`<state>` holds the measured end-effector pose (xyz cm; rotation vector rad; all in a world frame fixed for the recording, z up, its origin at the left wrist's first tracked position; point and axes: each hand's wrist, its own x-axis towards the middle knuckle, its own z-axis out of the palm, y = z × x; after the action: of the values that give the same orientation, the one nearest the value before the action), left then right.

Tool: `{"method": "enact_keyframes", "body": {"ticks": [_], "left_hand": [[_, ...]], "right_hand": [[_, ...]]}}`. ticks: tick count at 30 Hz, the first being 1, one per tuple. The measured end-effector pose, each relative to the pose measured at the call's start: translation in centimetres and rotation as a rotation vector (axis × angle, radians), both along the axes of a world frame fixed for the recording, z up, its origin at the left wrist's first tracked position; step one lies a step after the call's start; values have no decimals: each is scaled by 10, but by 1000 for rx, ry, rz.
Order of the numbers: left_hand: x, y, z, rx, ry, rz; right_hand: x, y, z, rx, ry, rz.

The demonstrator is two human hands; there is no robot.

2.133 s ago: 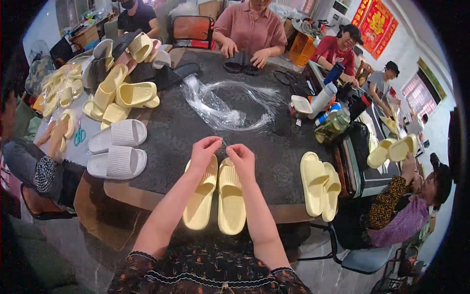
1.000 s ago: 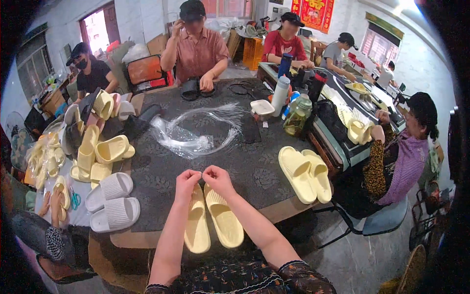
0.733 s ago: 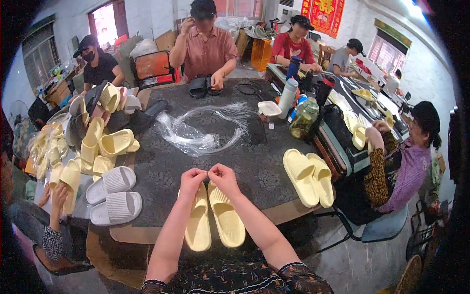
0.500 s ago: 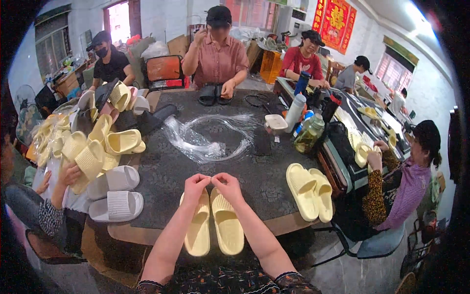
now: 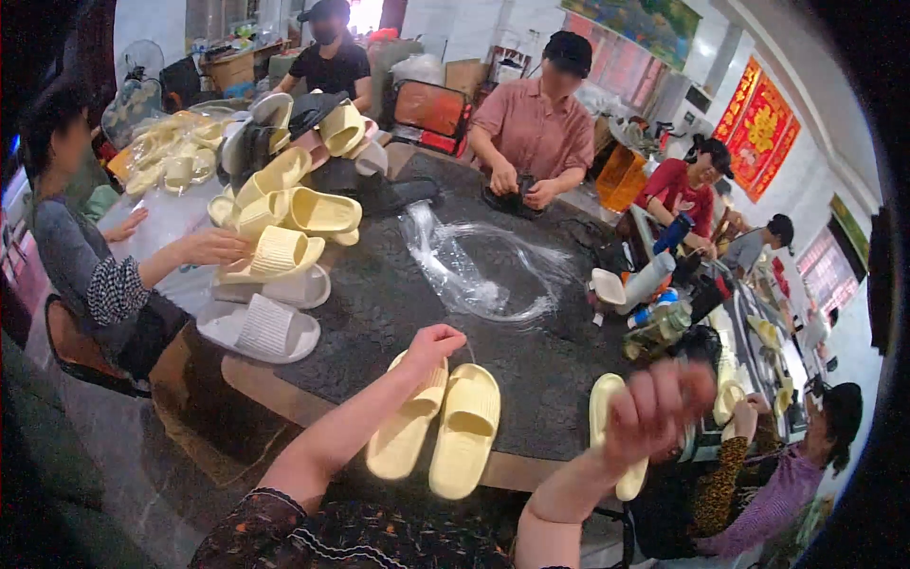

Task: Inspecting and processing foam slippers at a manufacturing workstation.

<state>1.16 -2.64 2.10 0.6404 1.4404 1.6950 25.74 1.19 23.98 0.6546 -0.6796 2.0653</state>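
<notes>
Dark worktable (image 5: pixel 379 303), left hand (image 5: pixel 431 343) pinched above yellow slippers (image 5: pixel 438 429), right hand (image 5: pixel 659 408) raised, blurred

Open dark desk (image 5: pixel 379 313) between the yellow slipper pair (image 5: pixel 438 427) and the crumpled clear plastic bag (image 5: pixel 474 275). Left side blocked by white slippers (image 5: pixel 261 327) and a yellow slipper heap (image 5: pixel 284 213); bottles and a cup (image 5: pixel 645 303) crowd the right, another yellow slipper (image 5: pixel 607 427) at the front edge.

Pale yellow slippers (image 5: pixel 441 431); dark speckled table (image 5: pixel 379 313); white slippers (image 5: pixel 261 327).

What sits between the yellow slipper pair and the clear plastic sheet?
Head view: only bare dark tabletop between the slipper pair and the plastic sheet.
</notes>
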Motion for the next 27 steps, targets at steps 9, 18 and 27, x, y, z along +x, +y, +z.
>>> {"method": "enact_keyframes", "body": {"ticks": [9,18,27], "left_hand": [[5,10,-4,33,98,-50],[4,18,-11,40,7,-84],[2,11,-3,-8,25,-85]], "right_hand": [[3,31,-59,291,-463,-462],[-28,194,-210,-401,-1153,-575],[-60,91,-188,-144,-1098,-400]]}}
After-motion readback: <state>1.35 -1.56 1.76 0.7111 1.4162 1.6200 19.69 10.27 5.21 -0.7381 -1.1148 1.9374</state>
